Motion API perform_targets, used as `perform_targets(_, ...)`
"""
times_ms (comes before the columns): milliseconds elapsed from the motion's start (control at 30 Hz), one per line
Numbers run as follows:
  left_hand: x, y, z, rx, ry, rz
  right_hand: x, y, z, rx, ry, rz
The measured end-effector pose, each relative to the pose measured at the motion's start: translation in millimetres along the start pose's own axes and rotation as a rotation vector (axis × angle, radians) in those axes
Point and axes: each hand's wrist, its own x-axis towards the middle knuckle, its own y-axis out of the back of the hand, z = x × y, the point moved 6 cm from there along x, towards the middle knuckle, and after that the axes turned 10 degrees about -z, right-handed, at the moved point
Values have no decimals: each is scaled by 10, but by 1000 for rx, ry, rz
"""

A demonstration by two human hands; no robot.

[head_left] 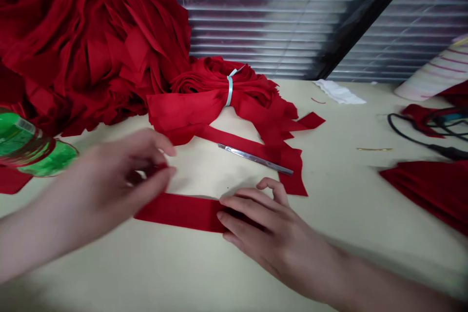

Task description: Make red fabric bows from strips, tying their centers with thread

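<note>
R hand (272, 226), fingers loosely spread, presses right end of red fabric strip (183, 212) on near part of pale table (164, 273), w/ blurred L hand (117, 178) curled by strip's left end, pinch unclear.

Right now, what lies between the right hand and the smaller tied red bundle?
In the head camera's view, a thin shiny metal tool and a red cloth strip lie between the right hand and that bundle.

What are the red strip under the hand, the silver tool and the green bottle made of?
Red strip: probably matte fabric, its surface dull and flat. Silver tool: seemingly polished metal, given bright glints. Green bottle: likely glossy plastic, see-through with shiny highlights; glass is possible.
</note>
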Motion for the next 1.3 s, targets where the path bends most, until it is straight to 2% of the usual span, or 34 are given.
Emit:
perform_targets(100, 140, -475, 270, -120, -95, -167, 3, -1, -3, -23, 7, 0)
perform_targets(200, 120, -729, 449, -86, -209, -259, 12, -4, 2, -20, 10, -17)
perform_targets(267, 38, -742, 490, -40, -271, -260, 22, 7, 5, -23, 13, -22)
perform_targets(400, -120, -634, 408, -3, -326, -193, 43, 14, 21, -19, 12, -55)
perform_targets(500, -161, -632, 395, 197, -442, -144, 36, 20, 31, 10, 14, -38)
perform_targets(633, -146, -722, 407, 372, -571, -161, 7, 25, 24, 39, 16, -7)
perform_targets(900, -171, -792, 315, 386, -538, -233, -1, 61, 59, 88, 1, 70)
perform_targets(1033, -150, -798, 290, 347, -507, -272, 3, 66, 68, 98, -16, 61)
perform_targets(1300, -143, -783, 263, 386, -525, -238, -33, 68, 26, 37, -21, 64)
